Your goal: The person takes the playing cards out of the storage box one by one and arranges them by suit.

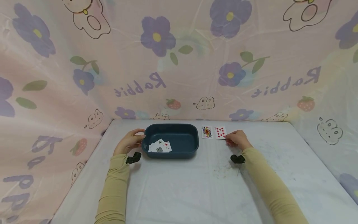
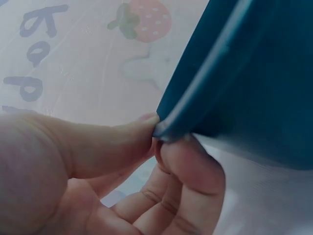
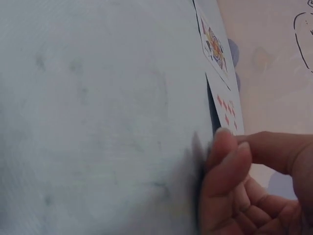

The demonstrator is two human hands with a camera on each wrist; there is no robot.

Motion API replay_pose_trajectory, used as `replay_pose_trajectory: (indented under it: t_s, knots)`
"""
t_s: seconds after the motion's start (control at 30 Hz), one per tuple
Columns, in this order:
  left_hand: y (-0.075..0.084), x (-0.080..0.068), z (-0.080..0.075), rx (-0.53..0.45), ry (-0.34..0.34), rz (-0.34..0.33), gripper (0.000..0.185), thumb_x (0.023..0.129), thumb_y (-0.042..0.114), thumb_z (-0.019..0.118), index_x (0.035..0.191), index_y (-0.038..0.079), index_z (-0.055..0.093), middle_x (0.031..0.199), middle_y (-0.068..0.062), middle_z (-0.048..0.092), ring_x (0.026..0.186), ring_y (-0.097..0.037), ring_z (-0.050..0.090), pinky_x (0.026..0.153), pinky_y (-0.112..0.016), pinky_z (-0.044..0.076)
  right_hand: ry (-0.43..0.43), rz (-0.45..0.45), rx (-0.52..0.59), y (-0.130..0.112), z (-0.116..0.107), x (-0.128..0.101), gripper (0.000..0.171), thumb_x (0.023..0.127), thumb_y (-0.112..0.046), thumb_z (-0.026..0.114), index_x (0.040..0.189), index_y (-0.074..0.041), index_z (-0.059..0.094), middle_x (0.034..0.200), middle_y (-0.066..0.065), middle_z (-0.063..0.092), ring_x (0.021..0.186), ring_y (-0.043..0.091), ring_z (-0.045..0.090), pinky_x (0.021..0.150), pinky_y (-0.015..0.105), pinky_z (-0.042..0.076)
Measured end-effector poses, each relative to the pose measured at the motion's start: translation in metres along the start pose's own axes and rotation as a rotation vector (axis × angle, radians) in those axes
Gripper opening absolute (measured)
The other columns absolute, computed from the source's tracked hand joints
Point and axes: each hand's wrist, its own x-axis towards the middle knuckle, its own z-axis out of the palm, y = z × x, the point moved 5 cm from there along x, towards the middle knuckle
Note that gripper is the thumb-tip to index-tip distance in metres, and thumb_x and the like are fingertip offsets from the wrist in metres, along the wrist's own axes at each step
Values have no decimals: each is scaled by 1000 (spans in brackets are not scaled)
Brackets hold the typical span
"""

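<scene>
Cards and a tray on a covered table

Pale sheeting covers the table, backed by a flower-print curtain. A person's left hand pinches the rim of a dark blue tray between thumb and fingers; loose cards lie inside. The right hand pinches the corner of a diamonds card lying just beside a face card, right of the tray

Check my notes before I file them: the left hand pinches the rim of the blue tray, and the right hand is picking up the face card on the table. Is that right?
One slip: the right hand has its grip on the diamonds card, not the face card, which lies untouched beside it, as the head view shows. The left hand does pinch the blue tray at its rim.
</scene>
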Motion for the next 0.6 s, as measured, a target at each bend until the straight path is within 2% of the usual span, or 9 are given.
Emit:
replay_pose_trajectory:
  t_s: [0.23,0.6]
  knots:
    - [-3,-1,-1,-8,20,-20,43,98,13,55,139,9,43,115,-21,55,91,-26,57,69,-28,50,19,2,-14,0,-1,2,30,91,-12,62,111,11,59,68,3,66,57,10,62,57,24,52]
    - [-4,-2,-1,-9,16,-14,42,98,12,55,138,8,43,106,-18,58,83,-22,58,68,-29,50,39,5,-16,-3,-1,-3,27,90,-11,63,105,11,58,65,3,65,55,9,62,56,24,53]
